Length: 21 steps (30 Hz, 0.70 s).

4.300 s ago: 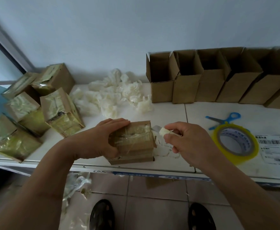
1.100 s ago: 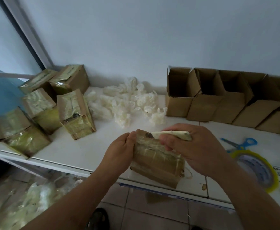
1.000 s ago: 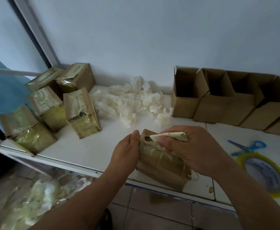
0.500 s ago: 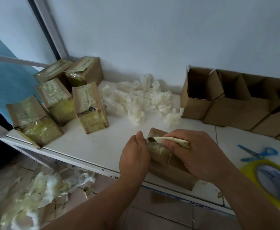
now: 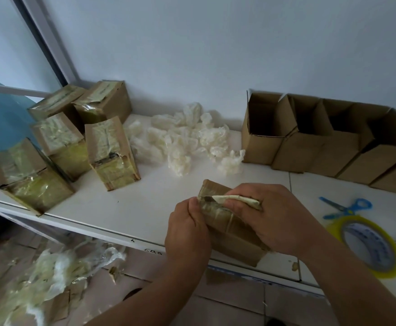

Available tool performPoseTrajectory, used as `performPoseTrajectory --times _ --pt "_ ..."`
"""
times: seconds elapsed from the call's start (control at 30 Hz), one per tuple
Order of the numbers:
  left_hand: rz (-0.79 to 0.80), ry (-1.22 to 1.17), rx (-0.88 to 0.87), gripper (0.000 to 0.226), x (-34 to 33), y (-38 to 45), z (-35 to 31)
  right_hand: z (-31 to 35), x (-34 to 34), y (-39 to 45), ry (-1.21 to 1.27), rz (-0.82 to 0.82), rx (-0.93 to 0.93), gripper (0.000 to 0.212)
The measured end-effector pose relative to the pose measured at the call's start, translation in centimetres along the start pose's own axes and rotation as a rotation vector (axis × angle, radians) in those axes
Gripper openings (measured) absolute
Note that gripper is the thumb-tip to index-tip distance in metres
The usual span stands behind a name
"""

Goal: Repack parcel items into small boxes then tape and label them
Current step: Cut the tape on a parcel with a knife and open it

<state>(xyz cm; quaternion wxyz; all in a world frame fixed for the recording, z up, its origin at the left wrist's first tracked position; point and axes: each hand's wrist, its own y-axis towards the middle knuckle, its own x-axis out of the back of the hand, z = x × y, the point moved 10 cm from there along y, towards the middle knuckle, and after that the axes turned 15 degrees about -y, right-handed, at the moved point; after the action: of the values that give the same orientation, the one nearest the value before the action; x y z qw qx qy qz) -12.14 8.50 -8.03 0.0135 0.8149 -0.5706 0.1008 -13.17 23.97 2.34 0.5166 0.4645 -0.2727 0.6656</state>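
Head view: a tape-wrapped brown cardboard parcel (image 5: 230, 229) lies tilted at the white table's (image 5: 131, 208) front edge, its long axis running from front right to back left. The left hand (image 5: 187, 231) grips its left end, fingers curled. The right hand (image 5: 274, 217) pinches a small cutter (image 5: 234, 200) against the top, blade pointing left. No writing on the parcel is legible.

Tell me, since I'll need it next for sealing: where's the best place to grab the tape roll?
Probably the near rim of the tape roll, coming from above. It lies flat on the table with its hole facing up, so fingers could hook inside the hole and the thumb pinch the yellow outer edge.
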Motion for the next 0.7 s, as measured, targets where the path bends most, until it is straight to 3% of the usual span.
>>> performPoseTrajectory --times 0.33,0.7 --pt "-0.024 0.09 -0.007 0.048 0.0 -0.1 -0.2 -3.2 1.7 -3.7 -0.173 0.131 -0.081 0.018" --pt "0.0 0.135 -0.025 0.055 -0.5 -0.1 -0.6 -5.6 4.3 -7.2 -0.181 0.224 -0.202 0.022"
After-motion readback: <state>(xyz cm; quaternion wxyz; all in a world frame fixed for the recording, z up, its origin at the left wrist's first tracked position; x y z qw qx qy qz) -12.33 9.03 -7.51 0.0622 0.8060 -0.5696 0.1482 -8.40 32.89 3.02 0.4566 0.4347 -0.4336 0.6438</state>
